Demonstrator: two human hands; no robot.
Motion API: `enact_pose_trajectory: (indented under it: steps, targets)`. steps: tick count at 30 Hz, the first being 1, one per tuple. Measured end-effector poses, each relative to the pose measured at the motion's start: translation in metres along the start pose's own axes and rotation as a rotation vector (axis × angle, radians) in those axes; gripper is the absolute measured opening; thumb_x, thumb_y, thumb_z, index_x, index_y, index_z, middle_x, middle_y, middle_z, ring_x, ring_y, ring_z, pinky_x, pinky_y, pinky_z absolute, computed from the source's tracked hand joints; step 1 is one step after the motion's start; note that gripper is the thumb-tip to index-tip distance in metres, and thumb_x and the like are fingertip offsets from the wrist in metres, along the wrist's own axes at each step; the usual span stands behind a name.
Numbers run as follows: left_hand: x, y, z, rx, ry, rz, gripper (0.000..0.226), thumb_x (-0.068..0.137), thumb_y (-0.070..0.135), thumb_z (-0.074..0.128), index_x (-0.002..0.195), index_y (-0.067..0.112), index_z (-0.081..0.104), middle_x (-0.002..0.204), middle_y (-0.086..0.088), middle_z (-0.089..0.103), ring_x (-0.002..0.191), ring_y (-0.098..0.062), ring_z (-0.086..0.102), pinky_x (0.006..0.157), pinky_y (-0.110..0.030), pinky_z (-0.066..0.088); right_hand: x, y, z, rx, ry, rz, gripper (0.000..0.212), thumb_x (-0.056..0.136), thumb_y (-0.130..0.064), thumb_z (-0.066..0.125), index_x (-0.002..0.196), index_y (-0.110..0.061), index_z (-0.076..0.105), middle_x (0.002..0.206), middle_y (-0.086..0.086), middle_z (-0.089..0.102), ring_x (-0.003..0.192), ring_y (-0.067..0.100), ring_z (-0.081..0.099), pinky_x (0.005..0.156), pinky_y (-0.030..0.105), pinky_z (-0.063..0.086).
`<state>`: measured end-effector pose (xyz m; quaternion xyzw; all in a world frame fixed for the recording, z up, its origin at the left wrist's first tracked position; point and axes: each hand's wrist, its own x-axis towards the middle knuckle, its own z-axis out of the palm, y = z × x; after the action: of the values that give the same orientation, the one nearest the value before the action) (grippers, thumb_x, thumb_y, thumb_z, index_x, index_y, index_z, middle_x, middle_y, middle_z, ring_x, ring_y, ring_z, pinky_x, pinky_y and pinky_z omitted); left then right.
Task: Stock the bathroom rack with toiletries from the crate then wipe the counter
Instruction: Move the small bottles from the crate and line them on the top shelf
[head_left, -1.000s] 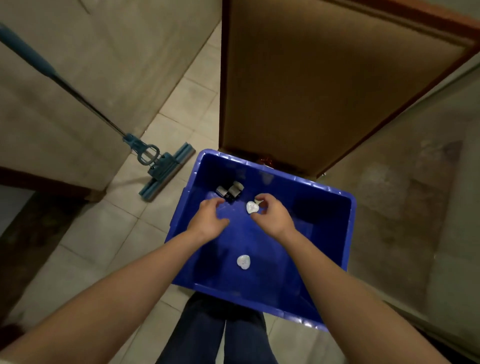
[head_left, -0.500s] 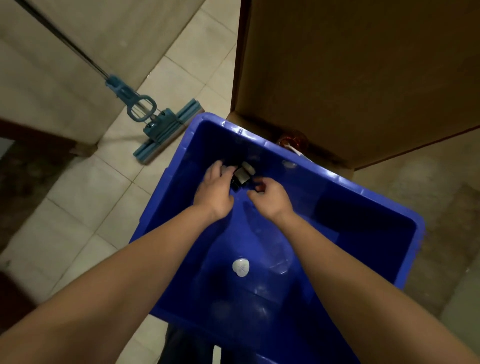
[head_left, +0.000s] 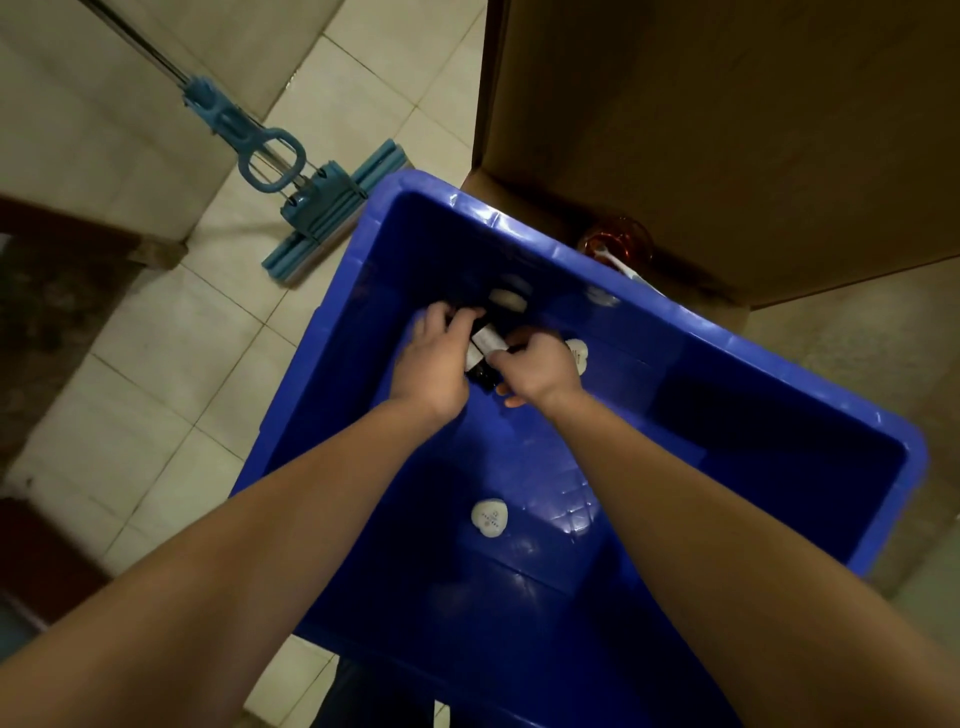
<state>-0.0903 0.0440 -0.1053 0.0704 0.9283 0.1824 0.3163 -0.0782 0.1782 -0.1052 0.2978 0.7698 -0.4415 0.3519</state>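
A deep blue plastic crate (head_left: 779, 358) stands on the floor below me. Both hands reach to its far end. My left hand (head_left: 434, 364) and my right hand (head_left: 540, 366) close together around small dark bottles with white labels (head_left: 485, 340). A white round item (head_left: 577, 353) peeks out just past my right hand; whether that hand holds it I cannot tell. Another white round toiletry (head_left: 489, 516) lies loose on the crate floor between my forearms. A pale cap (head_left: 506, 297) shows beyond the bottles.
A blue squeeze mop (head_left: 317, 202) leans against the left wall on the tiled floor. A brown door (head_left: 727, 130) rises behind the crate, with a reddish round object (head_left: 615, 241) at its foot. My dark trouser legs show under the crate's near rim.
The view has closed in on the crate. Both hands have come together on the dark bottles at the far end, and a white item now shows beside my right hand.
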Motion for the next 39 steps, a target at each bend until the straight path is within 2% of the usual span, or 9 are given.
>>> enact_pose_trajectory:
  steps: [2, 6, 9, 15, 18, 22, 30, 35, 39]
  targets:
    - [-0.004, -0.001, 0.003, -0.022, -0.001, -0.018, 0.071, 0.079, -0.004, 0.054, 0.142, 0.024, 0.036, 0.141, -0.007, 0.031, 0.126, -0.031, 0.038, 0.093, -0.044, 0.045, -0.001, -0.001, 0.003, -0.04, -0.009, -0.012, 0.019, 0.087, -0.023, 0.062, 0.071, -0.023, 0.051, 0.069, 0.01, 0.069, 0.061, 0.028, 0.071, 0.056, 0.039, 0.06]
    - [-0.008, -0.005, 0.007, -0.045, 0.02, -0.002, 0.068, 0.08, -0.004, 0.055, 0.14, 0.023, 0.039, 0.141, -0.006, 0.033, 0.123, -0.03, 0.043, 0.092, -0.042, 0.045, 0.002, -0.002, 0.004, -0.175, -0.028, -0.032, 0.02, 0.084, -0.035, 0.065, 0.088, -0.016, 0.06, 0.081, 0.009, 0.069, 0.075, 0.03, 0.065, 0.065, 0.038, 0.051]
    - [-0.012, -0.008, 0.009, -0.058, 0.017, 0.019, 0.068, 0.081, -0.003, 0.056, 0.142, 0.023, 0.039, 0.142, -0.005, 0.034, 0.122, -0.029, 0.044, 0.092, -0.041, 0.045, 0.003, -0.003, 0.0, -0.289, -0.057, -0.052, 0.029, 0.081, -0.041, 0.067, 0.069, -0.018, 0.053, 0.066, 0.0, 0.057, 0.069, 0.024, 0.055, 0.053, 0.03, 0.034]
    - [-0.023, -0.006, 0.011, 0.027, -0.01, 0.011, 0.098, 0.077, 0.006, 0.07, 0.153, 0.022, 0.011, 0.151, -0.005, 0.022, 0.127, -0.029, 0.04, 0.094, -0.041, 0.043, -0.01, -0.008, -0.008, -0.3, -0.088, -0.02, 0.041, 0.066, -0.054, 0.058, 0.05, -0.018, 0.045, 0.048, -0.002, 0.047, 0.05, 0.02, 0.046, 0.048, 0.028, 0.029]
    - [-0.027, -0.002, 0.012, 0.067, -0.001, 0.035, 0.082, 0.077, 0.006, 0.068, 0.146, 0.022, 0.027, 0.145, -0.005, 0.029, 0.126, -0.026, 0.039, 0.097, -0.038, 0.039, -0.017, -0.001, -0.015, -0.252, -0.064, 0.023, 0.046, 0.054, -0.064, 0.045, 0.057, -0.018, 0.05, 0.057, -0.001, 0.052, 0.059, 0.021, 0.049, 0.052, 0.028, 0.031]
    - [-0.028, 0.002, 0.014, 0.183, -0.001, 0.102, 0.047, 0.082, 0.011, 0.065, 0.126, 0.023, 0.051, 0.134, -0.004, 0.037, 0.118, -0.025, 0.04, 0.096, -0.036, 0.034, -0.026, 0.019, -0.023, -0.159, -0.134, 0.046, 0.045, 0.057, -0.062, 0.048, 0.067, -0.019, 0.059, 0.06, -0.003, 0.052, 0.058, 0.019, 0.049, 0.056, 0.033, 0.037]
    - [-0.032, 0.004, 0.023, 0.351, -0.033, 0.076, 0.032, 0.09, 0.035, 0.06, 0.117, 0.02, 0.053, 0.119, -0.003, 0.05, 0.11, -0.025, 0.045, 0.094, -0.034, 0.03, -0.054, 0.048, -0.025, 0.061, -0.154, 0.114, 0.038, 0.072, -0.057, 0.042, 0.063, -0.02, 0.046, 0.042, -0.007, 0.051, 0.044, 0.016, 0.051, 0.056, 0.03, 0.044]
    - [-0.046, 0.012, 0.015, 0.014, -0.154, -0.081, 0.033, 0.093, 0.035, 0.059, 0.117, 0.013, 0.054, 0.117, -0.007, 0.057, 0.109, -0.028, 0.05, 0.087, -0.037, 0.039, -0.075, 0.056, -0.034, 0.197, -0.172, 0.135, 0.037, 0.093, -0.045, 0.038, 0.073, -0.015, 0.046, 0.048, -0.003, 0.057, 0.04, 0.013, 0.053, 0.047, 0.024, 0.034]
    - [-0.065, 0.023, 0.002, -0.237, -0.23, -0.198, 0.033, 0.093, 0.038, 0.059, 0.117, 0.015, 0.053, 0.109, -0.002, 0.06, 0.099, -0.026, 0.058, 0.079, -0.035, 0.047, -0.105, 0.053, -0.048, 0.309, -0.184, 0.139, 0.031, 0.097, -0.036, 0.038, 0.086, -0.009, 0.049, 0.057, 0.005, 0.059, 0.044, 0.017, 0.055, 0.046, 0.026, 0.038]
